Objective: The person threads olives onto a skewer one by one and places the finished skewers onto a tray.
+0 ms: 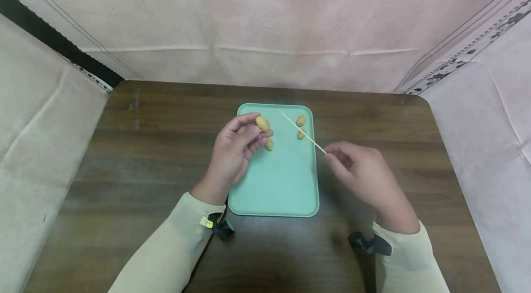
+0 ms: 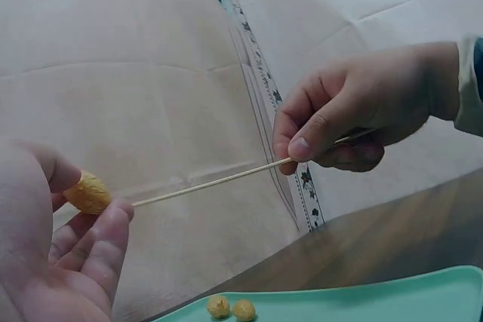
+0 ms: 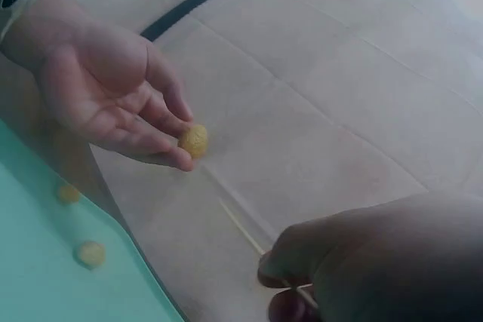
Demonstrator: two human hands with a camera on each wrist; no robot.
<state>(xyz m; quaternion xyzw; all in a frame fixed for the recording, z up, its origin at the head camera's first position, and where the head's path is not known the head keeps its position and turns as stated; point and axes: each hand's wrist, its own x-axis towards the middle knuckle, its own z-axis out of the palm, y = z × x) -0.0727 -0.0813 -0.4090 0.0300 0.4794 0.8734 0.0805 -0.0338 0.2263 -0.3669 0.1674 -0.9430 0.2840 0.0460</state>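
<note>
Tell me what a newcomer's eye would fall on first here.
Most likely the bright green tray on the dark wooden table. Then the yellowish lump held by the left hand, seen against the tray's far left part in the head view, and the thin stick pinched by the right hand.

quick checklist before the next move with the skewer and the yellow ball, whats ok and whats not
1. Yellow ball held in the left hand: ok
2. Wooden skewer pinched in the right hand: ok
3. Skewer tip touching the ball: not ok, apart in the head view
4. Tip sharp enough: cannot tell, too small
5. Three other balls on the green tray: ok
</note>
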